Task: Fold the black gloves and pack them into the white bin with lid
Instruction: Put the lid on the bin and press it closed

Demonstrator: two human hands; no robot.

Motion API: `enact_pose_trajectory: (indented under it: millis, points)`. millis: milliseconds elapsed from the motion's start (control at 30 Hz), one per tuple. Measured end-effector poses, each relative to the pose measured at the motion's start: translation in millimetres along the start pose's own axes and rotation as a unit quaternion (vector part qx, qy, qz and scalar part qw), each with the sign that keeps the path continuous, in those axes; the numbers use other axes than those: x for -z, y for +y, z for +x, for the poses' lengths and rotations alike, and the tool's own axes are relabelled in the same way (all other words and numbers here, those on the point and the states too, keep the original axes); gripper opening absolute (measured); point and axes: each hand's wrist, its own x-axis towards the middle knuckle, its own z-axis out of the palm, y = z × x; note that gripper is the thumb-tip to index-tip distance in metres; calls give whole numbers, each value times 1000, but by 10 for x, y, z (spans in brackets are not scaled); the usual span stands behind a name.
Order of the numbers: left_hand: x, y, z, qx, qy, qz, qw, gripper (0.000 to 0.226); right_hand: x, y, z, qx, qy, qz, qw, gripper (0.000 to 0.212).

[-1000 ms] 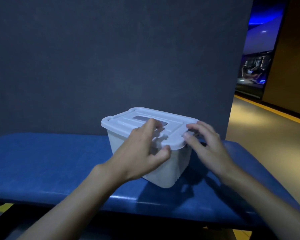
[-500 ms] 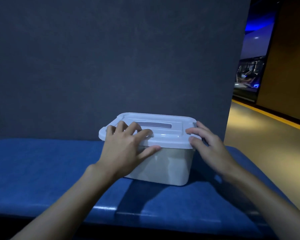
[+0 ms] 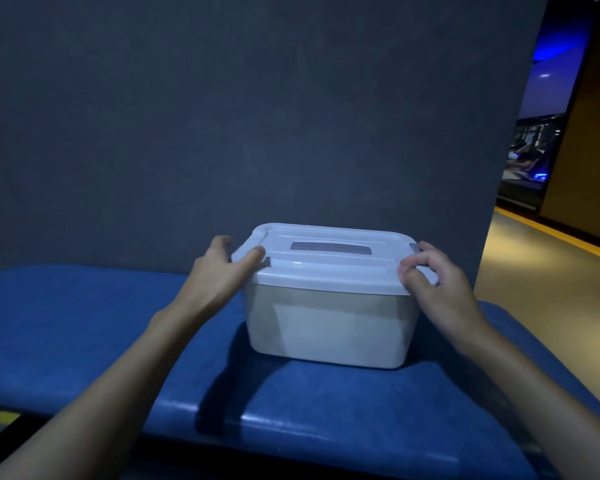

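The white plastic bin (image 3: 326, 327) stands on the blue padded counter (image 3: 84, 323), toward its right end, just in front of a dark grey partition (image 3: 222, 116). Its pale rectangular lid (image 3: 329, 271) sits on top and looks level, with a flat grey handle (image 3: 329, 250) recessed in the centre.

The hands are well apart, one at each short end of the lid. The left hand (image 3: 219, 275) grips the left end, with the thumb on the lid's top corner and the fingers curled round the side. The right hand (image 3: 440, 282) pinches the right end, with the thumb at the front corner and the fingers hooked over the edge beside a small grey clip. No black gloves are in sight. The bin's walls are cloudy, so I cannot tell whether the gloves lie inside.

The bin is probably light and thin-walled, stiff enough to keep its shape but a little springy. Its smooth sides taper downward, which makes them a slippery place to hold. The rim under the lid's ends should give a surer grip, or the centre handle once the clips are fast. The lid likely flexes, so even pressure at both ends suits it best. Working one end alone could tip or slide so light a box on the counter.
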Motion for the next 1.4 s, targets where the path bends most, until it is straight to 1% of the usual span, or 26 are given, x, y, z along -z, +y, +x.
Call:
enact_pose_trajectory:
  millis: [100,167,233,300,467,633,700,767,867,933,1000,1067,1133,1200,1300,1400]
  points:
    - [-21,13,-16,2,11,-59,998,98,-12,11,0,4,5,5,1000,4]
    - [-27,39,-38,-24,30,-70,997,96,-11,17,-5,8,6,7,1000,4]
    - [-35,48,-41,-57,44,-69,995,93,-14,35,0,10,5,9,1000,4]
    - [-42,30,-45,-68,41,-73,994,92,-13,40,-3,8,3,12,1000,4]
    - [-37,-16,-57,-89,30,-77,993,102,3,44,12,1,-2,15,1000,4]
    - [-8,-15,-35,-110,26,-47,993,94,-16,52,38,-6,-10,11,1000,8]
    - [11,10,-21,-124,19,-17,992,90,-12,56,52,-3,-15,7,1000,3]
    - [49,42,11,-135,7,5,991,91,-12,57,63,-5,-18,3,1000,2]
    - [99,117,23,-139,-40,35,989,100,-5,39,70,-8,-28,3,1000,5]
    - [111,142,20,-149,-78,66,984,99,7,8,74,-11,-48,-9,999,4]
    - [124,106,41,-160,-93,86,979,98,12,-17,71,-8,-79,-31,996,21]
    - [170,53,63,-159,-88,91,979,100,-10,-54,84,-7,-108,-43,993,42]
    - [241,-3,87,-154,-78,93,981,102,-85,-92,123,-10,-135,-48,990,55]
    - [348,-83,119,-145,-69,90,983,100,-229,-129,158,-14,-159,-47,986,67]
    - [573,-230,242,-129,-62,83,986,98,-541,-189,239,-9,-180,-45,983,94]
    - [823,-388,423,-107,-66,101,987,81,-885,-229,329,-1,-193,-53,980,110]
